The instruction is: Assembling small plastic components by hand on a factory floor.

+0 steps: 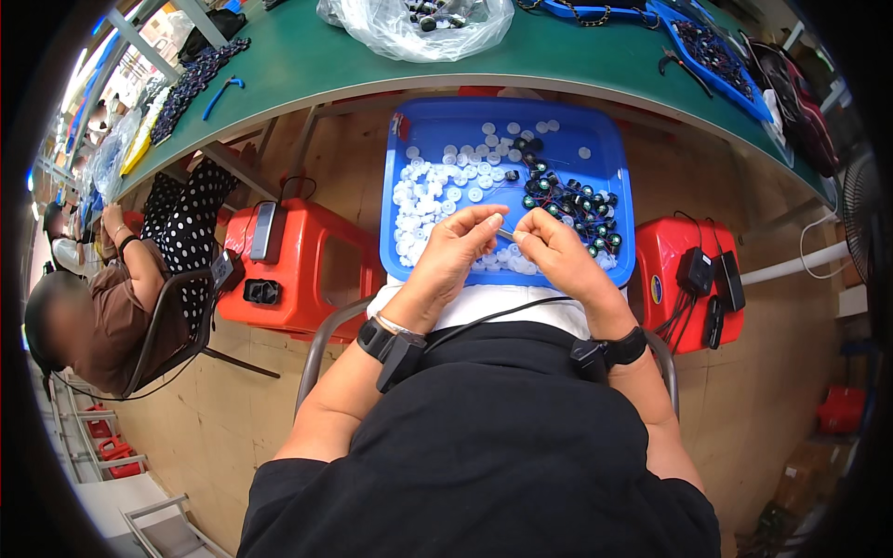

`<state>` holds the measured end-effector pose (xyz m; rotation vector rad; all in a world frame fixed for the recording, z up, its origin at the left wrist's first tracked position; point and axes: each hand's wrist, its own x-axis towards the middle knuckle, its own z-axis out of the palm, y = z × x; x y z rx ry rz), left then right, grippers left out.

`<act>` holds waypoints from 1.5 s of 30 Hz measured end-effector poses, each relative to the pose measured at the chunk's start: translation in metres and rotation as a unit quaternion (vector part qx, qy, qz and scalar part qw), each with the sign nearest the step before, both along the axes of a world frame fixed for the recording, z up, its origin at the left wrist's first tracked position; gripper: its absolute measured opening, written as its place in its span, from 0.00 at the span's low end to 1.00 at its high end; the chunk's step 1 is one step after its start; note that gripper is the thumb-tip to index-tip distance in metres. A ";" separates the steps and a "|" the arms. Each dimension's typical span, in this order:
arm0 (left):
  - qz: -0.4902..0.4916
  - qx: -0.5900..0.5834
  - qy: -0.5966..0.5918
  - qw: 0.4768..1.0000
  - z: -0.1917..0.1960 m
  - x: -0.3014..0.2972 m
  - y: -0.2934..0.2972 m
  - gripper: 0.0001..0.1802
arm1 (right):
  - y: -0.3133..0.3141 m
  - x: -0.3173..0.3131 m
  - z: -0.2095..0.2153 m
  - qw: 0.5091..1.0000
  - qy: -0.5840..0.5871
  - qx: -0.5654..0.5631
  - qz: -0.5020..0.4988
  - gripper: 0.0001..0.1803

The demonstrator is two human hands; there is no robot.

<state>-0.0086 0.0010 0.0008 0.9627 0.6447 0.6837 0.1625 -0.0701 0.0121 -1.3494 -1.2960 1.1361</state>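
- With left hand (454, 245): grasping, thumb and finger pinched at one end of thin piece (507, 233).
- With right hand (560, 253): likewise pinching, apparently at the other end.
- Holding thin piece over near half of blue tub (446, 119), between both sets of fingertips. Too small to tell its kind; exact contact hidden by fingers.
- In tub: white discs (413, 200) at left and along near side, dark parts (574, 202) with wires at right.
- For good handling, probably best to grip lightly, close to the middle, with both ends in line.
- Go slow, avoid twisting; likely easy to bend or drop.
- Stay low over tub to catch any slip.
- Keep right fingers clear of loose wires; likely to snag.
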 end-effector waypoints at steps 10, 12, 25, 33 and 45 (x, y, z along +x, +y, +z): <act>0.007 -0.053 -0.080 0.995 -0.005 0.002 -0.001 0.08 | -0.001 0.001 0.008 0.999 0.020 -0.012 -0.037 0.06; 0.075 -0.117 -0.113 0.984 -0.003 -0.002 0.005 0.09 | 0.001 0.002 0.003 0.995 -0.042 0.041 -0.079 0.06; -0.013 -0.264 -0.202 0.943 -0.002 0.000 0.005 0.21 | -0.004 -0.012 0.024 0.962 -0.162 0.159 -0.155 0.03; -0.038 -0.253 -0.220 0.941 -0.009 -0.002 0.007 0.22 | -0.004 -0.012 0.021 0.944 -0.220 0.195 -0.148 0.02; -0.030 -0.228 -0.195 0.953 -0.001 0.000 0.003 0.20 | -0.004 -0.013 0.017 0.946 -0.225 0.158 -0.171 0.04</act>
